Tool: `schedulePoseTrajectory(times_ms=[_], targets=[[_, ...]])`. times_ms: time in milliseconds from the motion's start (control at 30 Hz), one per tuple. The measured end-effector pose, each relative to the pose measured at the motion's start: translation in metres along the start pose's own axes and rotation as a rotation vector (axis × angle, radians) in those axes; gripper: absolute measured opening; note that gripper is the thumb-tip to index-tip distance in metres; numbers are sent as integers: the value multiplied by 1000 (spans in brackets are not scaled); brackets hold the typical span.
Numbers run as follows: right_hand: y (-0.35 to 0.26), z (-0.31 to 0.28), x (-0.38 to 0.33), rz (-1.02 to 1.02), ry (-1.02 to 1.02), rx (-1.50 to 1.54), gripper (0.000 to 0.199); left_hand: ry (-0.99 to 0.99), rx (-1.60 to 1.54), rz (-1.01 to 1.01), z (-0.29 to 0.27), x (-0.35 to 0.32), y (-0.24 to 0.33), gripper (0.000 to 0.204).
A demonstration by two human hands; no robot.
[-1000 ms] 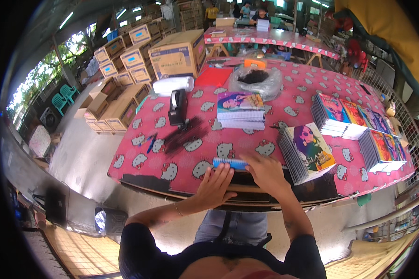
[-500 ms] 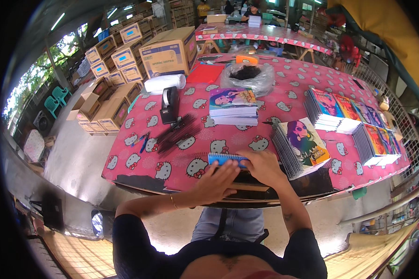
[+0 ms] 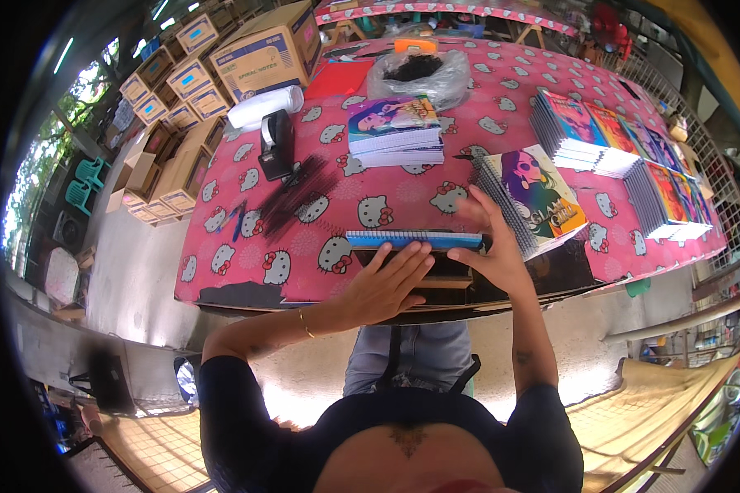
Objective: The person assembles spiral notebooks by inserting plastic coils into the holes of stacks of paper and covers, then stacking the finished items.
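Observation:
A blue notebook [image 3: 444,240] lies at the table's near edge, its spiral-bound side running left to right. Across its near side my left hand [image 3: 390,279] rests flat, fingers stretched out. At the notebook's right end my right hand [image 3: 497,251] is open, thumb close to the corner and the blurred fingers raised and spread. Just beyond it stands a stack of spiral notebooks [image 3: 538,193] with an illustrated cover. Left of the blue notebook lies a bundle of thin black binding coils [image 3: 300,197].
A black tape dispenser [image 3: 277,146], a white roll [image 3: 265,107] and another notebook stack [image 3: 395,131] stand farther back. A plastic bag [image 3: 452,78] holds black pieces. More notebook stacks [image 3: 575,135] line the right side. Cartons [image 3: 263,53] are piled beyond the left edge.
My right hand has loosened from the notebook's end and spread its fingers. More of the notebook's long bound edge shows. My left hand stays on it; the whole view has shifted.

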State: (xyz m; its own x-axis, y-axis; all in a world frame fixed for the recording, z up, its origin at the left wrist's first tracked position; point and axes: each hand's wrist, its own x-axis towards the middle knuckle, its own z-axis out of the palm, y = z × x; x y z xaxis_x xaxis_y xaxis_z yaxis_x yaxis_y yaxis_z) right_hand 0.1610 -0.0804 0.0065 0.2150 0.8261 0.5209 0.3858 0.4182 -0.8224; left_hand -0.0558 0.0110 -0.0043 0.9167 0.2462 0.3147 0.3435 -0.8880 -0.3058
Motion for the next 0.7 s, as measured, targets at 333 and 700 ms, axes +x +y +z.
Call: schedulePoseTrajectory(times_ms=[333, 700], targets=[[46, 39, -19, 164, 118, 401, 43, 288, 120, -212, -6, 43, -40, 89], [61, 27, -28, 230, -157, 319, 29, 102, -196, 239, 21, -3, 5, 77]])
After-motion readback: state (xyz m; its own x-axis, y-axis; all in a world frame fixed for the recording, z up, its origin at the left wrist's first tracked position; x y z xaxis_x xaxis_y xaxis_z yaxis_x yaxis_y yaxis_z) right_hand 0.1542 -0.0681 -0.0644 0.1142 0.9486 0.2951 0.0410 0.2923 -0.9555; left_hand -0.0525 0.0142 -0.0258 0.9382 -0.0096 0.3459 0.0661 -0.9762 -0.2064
